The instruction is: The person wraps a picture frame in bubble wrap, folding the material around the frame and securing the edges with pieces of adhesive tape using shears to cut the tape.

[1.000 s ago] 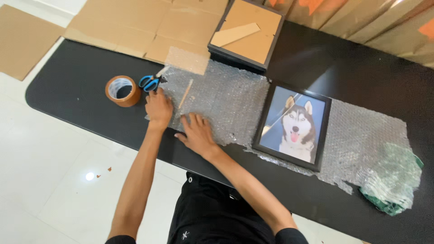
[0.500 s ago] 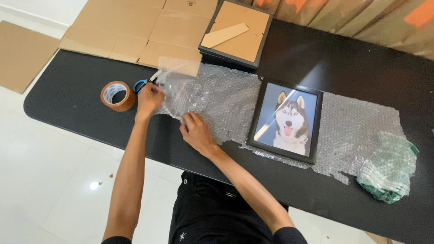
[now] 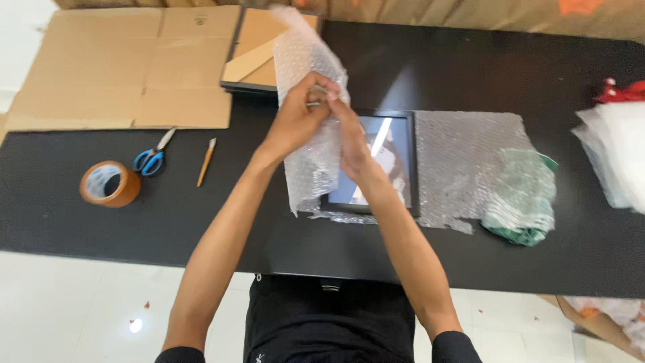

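Head view showed both hands raised over the black table (image 3: pixel 168 228), the left hand (image 3: pixel 295 121) and right hand (image 3: pixel 349 131) pinching the lifted flap of bubble wrap (image 3: pixel 306 74) between closed fingers. That flap stood up over the left edge of the black picture frame (image 3: pixel 396 168), which lay flat on the rest of the sheet. To do this well, I judged the flap should be drawn taut and laid squarely across the glass, corners even. Scissors (image 3: pixel 151 158), a thin pencil-like stick (image 3: pixel 205 161) and a roll of brown tape (image 3: pixel 109 183) sat well apart to the left, flattened cardboard (image 3: pixel 121 67) behind them; a green bundle (image 3: pixel 521 208) weighed on the sheet's far right end and might hinder folding
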